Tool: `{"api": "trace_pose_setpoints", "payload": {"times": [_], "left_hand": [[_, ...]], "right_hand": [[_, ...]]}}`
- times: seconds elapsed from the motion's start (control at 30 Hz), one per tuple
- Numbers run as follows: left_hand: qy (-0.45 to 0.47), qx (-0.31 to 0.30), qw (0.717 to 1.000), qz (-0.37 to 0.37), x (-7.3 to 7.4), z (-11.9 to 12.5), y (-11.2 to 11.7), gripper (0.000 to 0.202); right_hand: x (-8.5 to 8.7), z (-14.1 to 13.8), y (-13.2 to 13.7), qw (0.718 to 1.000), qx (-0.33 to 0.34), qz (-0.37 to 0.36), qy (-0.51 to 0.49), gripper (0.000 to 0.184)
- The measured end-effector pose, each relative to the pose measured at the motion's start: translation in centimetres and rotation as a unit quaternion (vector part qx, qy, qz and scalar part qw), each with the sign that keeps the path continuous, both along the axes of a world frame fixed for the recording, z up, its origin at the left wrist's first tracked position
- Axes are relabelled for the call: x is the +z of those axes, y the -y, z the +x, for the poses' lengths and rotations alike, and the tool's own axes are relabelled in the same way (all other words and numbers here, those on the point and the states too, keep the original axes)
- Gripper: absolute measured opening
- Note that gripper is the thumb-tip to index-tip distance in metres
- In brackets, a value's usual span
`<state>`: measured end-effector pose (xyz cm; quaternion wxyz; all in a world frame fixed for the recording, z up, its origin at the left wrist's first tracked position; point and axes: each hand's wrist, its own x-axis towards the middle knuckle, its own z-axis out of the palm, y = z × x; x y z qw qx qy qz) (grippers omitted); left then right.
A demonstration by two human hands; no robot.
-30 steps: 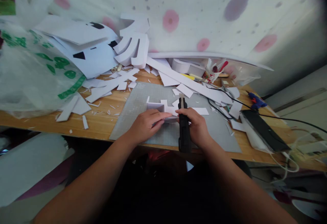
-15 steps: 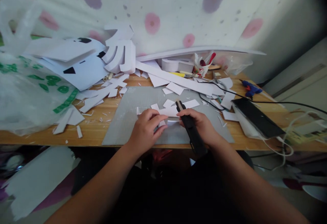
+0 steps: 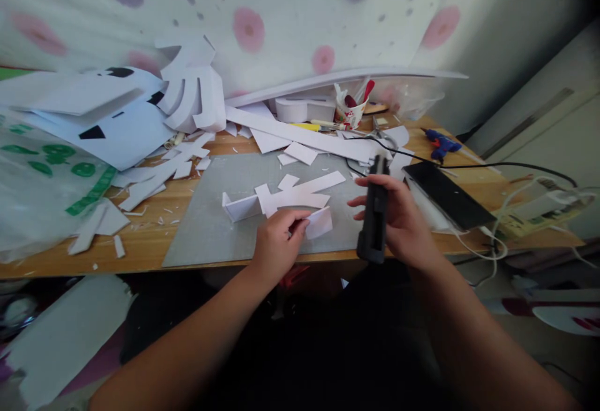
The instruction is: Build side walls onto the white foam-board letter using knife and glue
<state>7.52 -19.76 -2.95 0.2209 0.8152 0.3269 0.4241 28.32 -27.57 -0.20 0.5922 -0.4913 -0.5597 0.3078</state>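
My left hand pinches a small white board piece between thumb and fingers, above the front of the grey cutting mat. A black utility knife stands nearly upright in my right hand, some way right of that piece; some of the right fingers stretch out past the handle. Just beyond my left hand lies a branched white board cutout on the mat. To its left, a bent white strip stands on edge.
White offcuts litter the wood table on the left, beside a plastic bag. Behind the mat are a long white strip and a cup of tools. A blue glue gun, black phone and cables lie right.
My right hand has drawn the knife away to the right and turned it more upright. My left hand has moved right relative to the mat with a piece pinched. The view has shifted.
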Motion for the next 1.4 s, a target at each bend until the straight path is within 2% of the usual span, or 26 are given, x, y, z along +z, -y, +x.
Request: {"api": "trace_pose_setpoints", "payload": {"times": [0.07,0.17,0.23,0.3,0.33,0.4,0.47,0.57,0.7,1.4], "left_hand": [[0.002,-0.001,1.000,0.011,0.1,0.2,-0.1,0.011],[-0.006,-0.014,0.999,0.050,0.0,0.4,-0.2,0.011],[-0.021,-0.020,0.996,0.088,-0.2,0.5,-0.2,0.011],[-0.029,-0.033,0.992,0.119,-0.5,0.5,-0.2,0.011],[-0.030,-0.042,0.990,0.129,-0.6,0.4,-0.2,0.011],[-0.025,-0.061,0.988,0.139,-0.9,0.4,-0.3,0.011],[-0.020,-0.071,0.987,0.142,-1.0,0.4,-0.4,0.011],[-0.014,-0.076,0.986,0.150,-1.1,0.4,-0.5,0.011],[-0.003,-0.075,0.984,0.161,-1.0,0.5,-0.6,0.010],[0.008,-0.079,0.983,0.163,-0.8,0.5,-0.7,0.011]], "right_hand": [[0.1,0.5,1.9,0.996,0.019,-0.028,-0.083,0.062],[0.2,0.5,4.5,0.990,0.033,-0.089,-0.101,0.048],[0.2,0.0,5.8,0.992,0.016,-0.119,-0.023,0.048],[0.3,-0.8,6.5,0.985,-0.013,-0.134,0.108,0.064],[0.4,-1.3,6.6,0.975,-0.024,-0.133,0.177,0.071],[0.7,-2.3,6.8,0.948,-0.030,-0.118,0.295,0.073],[1.0,-3.2,6.8,0.924,-0.019,-0.103,0.369,0.069],[1.5,-4.0,6.7,0.899,-0.017,-0.111,0.424,0.066],[2.1,-4.3,6.4,0.885,-0.025,-0.134,0.445,0.063],[2.2,-4.4,5.9,0.883,-0.024,-0.141,0.447,0.063]]}}
